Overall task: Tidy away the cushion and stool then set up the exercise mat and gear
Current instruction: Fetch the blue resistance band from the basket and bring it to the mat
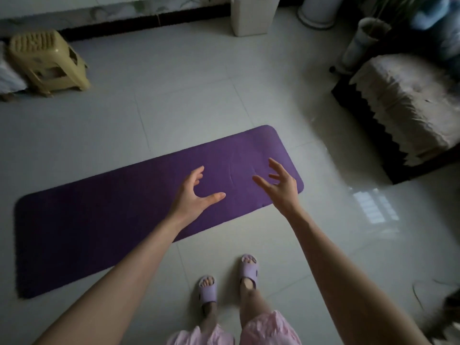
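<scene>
The light is dim and the edges of the view smear. At the left edge a pale, creased thing [8, 75] sits just beside the stool [47, 62]. The frame cuts it off, and what it is cannot be told. A dark blurred shape [448, 307] in the lower right corner is cut off too and is unreadable. Along the top, a white bin [254, 18] and a round white pot [321, 11] lose their upper parts to the frame. On the right, a dark seat under a crumpled beige cover [408, 100] runs partly out of view. The person's forearms hide stretches of the mat's near edge.

The purple exercise mat [99, 232] lies unrolled and flat on the pale tiled floor [174, 83], slanting from the lower left toward the middle right. The yellow plastic stool stands upright near the far wall at the upper left, well apart from the mat.

Both bare arms reach forward over the right half of the mat. The left hand [194, 195] has its thumb spread wide from loosely curved fingers and holds nothing. The right hand [281, 188] has its fingers fanned apart and bent, and it is also empty. Whether either hand touches the mat cannot be judged from this angle. The person's feet, in lilac slippers [207, 290], stand on the floor near the mat's near edge, below pink trouser legs [268, 329].
</scene>
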A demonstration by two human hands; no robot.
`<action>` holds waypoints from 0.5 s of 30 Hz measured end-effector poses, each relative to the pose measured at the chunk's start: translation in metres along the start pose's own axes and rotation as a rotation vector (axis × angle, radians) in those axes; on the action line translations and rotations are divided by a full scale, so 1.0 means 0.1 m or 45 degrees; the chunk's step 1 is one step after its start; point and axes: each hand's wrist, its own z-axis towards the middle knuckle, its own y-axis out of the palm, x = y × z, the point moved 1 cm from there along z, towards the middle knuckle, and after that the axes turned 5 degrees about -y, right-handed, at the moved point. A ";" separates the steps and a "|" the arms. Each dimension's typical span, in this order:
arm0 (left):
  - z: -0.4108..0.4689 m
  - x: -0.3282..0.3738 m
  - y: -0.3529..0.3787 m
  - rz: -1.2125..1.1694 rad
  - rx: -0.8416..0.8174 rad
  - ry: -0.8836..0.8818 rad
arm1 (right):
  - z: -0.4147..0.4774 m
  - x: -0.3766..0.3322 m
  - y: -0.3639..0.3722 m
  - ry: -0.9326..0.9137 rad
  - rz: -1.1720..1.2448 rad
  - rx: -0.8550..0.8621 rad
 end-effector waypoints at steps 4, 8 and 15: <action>-0.14 0.40 0.52 0.044 -0.094 0.094 | -0.19 0.18 -0.65 0.021 0.048 0.149; -0.20 0.79 1.17 0.073 -0.172 0.185 | -0.29 0.40 -1.34 0.032 0.097 0.254; -0.46 1.61 2.92 0.064 -0.289 0.309 | -0.42 1.08 -3.02 0.037 0.138 0.431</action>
